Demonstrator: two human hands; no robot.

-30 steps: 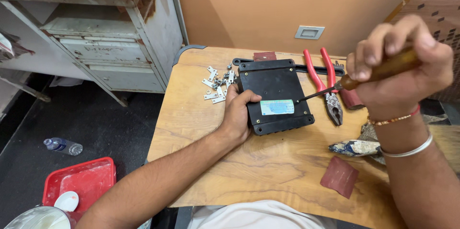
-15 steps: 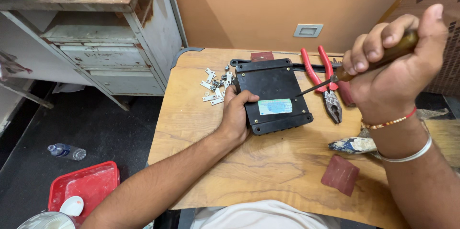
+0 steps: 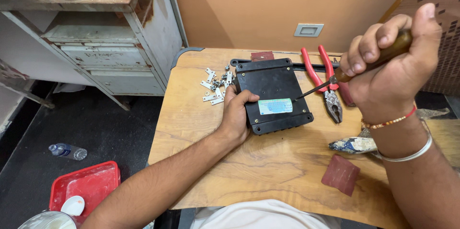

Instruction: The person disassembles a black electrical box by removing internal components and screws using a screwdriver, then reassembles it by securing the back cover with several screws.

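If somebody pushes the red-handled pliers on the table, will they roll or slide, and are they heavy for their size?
The red-handled pliers lie flat on the wooden table, so they would probably slide, not roll. Their metal jaws suggest they are fairly heavy for their size and stiff. The coated handles likely give a firm, non-slippery hold.

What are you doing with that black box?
A person is working on a flat black box that lies on a wooden table. The left hand holds the box's left edge. The right hand grips a wooden-handled screwdriver, whose tip points down at the box's right edge. Red pliers lie beside the box, and small metal brackets and screws sit in a pile at its left.
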